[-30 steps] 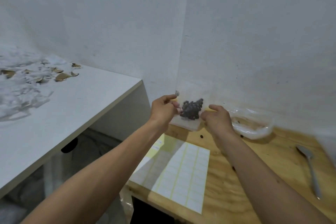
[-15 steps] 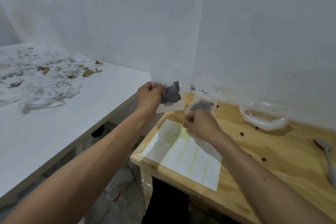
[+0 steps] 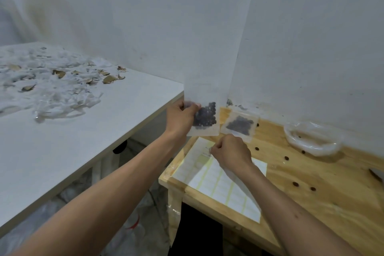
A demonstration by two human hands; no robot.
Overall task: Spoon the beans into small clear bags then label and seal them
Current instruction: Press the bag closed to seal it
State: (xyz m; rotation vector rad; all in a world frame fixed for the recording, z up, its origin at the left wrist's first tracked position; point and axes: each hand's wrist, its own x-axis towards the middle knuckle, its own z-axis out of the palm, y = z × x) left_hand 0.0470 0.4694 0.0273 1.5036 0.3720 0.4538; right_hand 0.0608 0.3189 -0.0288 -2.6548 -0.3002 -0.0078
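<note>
Pale plywood table (image 3: 324,193) in white-walled corner, left hand (image 3: 181,117) pinching small clear plastic bag of dark beans (image 3: 204,119) above table edge, right hand (image 3: 231,153) fingers curled at white label sheet (image 3: 220,185), 2nd flat bean bag (image 3: 240,125) and crumpled clear bag (image 3: 313,138) lying behind.

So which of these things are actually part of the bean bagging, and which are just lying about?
Part of the job:
- bag of beans held up by the left hand
- second filled bag on the wooden table
- label sheet, right hand picking at it
- large plastic bag
- stray beans

Just lying about:
- white scraps and dry leaves on the white table
</note>
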